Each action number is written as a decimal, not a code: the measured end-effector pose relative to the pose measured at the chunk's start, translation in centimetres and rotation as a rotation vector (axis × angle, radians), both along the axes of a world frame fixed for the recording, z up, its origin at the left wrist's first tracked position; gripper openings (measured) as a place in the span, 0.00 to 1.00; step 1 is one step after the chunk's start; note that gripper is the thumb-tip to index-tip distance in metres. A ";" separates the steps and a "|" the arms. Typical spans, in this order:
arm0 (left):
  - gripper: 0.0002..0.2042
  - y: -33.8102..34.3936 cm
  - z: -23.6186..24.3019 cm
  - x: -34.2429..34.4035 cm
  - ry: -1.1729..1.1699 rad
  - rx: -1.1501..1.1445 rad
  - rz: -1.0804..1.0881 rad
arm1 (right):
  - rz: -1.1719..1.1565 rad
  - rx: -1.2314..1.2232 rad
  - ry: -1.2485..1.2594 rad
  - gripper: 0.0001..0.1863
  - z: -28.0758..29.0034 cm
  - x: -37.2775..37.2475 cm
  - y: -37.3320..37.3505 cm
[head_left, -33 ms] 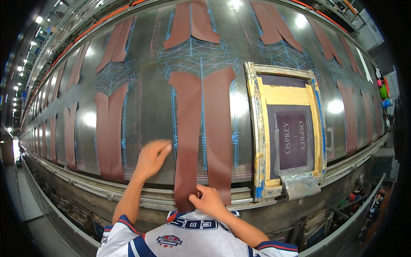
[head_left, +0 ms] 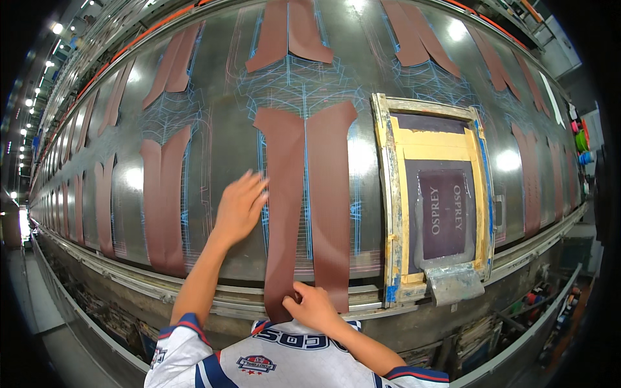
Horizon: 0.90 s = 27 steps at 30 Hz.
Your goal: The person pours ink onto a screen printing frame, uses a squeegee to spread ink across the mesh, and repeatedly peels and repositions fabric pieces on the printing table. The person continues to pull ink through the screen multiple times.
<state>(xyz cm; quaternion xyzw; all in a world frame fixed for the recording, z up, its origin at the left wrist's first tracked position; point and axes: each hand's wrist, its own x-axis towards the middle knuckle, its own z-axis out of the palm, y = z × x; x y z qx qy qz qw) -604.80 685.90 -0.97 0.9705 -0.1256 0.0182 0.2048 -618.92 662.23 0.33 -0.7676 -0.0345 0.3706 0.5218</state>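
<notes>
A long maroon fabric panel (head_left: 282,194) lies on the dark table in front of me, its lower end hanging past the near edge. Thumb and fingers of my right hand (head_left: 312,305) pinch that lower end at its right side. My left hand (head_left: 240,205) is open, its fingers stretched out over the table just beside the panel's left edge, with nothing in it. A matching fabric panel (head_left: 328,207) lies alongside on the right, with blue guide lines showing between the two.
Right of the panels a wooden-framed printing screen (head_left: 383,194) rests on the table, a grey metal squeegee-like piece (head_left: 455,284) at its near end. More maroon panel pairs (head_left: 165,200) line both sides of the long table (head_left: 223,129). A metal rail (head_left: 220,291) runs along the near edge.
My left hand has moved slightly up and toward the panel, its fingers stretching out from a curled shape. My right hand keeps its pinch on the panel's lower end, which has shifted slightly.
</notes>
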 end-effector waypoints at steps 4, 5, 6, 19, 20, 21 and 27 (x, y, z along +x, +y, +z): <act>0.25 -1.1 -8.3 10.2 -0.041 0.349 -0.028 | 0.098 0.040 -0.210 0.12 0.7 0.6 0.8; 0.25 -1.4 -9.4 11.9 -0.037 0.401 -0.037 | 0.128 0.037 -0.205 0.12 1.0 0.9 0.7; 0.25 -1.6 -9.8 13.2 -0.058 0.405 -0.034 | 0.153 0.032 -0.199 0.12 1.3 1.2 0.7; 0.24 -3.0 -10.4 15.4 0.015 0.415 0.062 | -0.006 0.198 -0.174 0.09 2.6 1.7 1.3; 0.25 -3.0 -10.3 15.4 0.021 0.420 0.059 | -0.013 0.206 -0.150 0.09 2.6 1.5 1.3; 0.25 -2.9 -10.5 15.4 0.015 0.414 0.060 | -0.014 0.202 -0.136 0.09 2.7 1.3 1.4; 0.24 -3.0 -10.7 13.9 -0.004 0.394 0.031 | -0.095 0.235 -0.111 0.10 3.1 0.6 1.6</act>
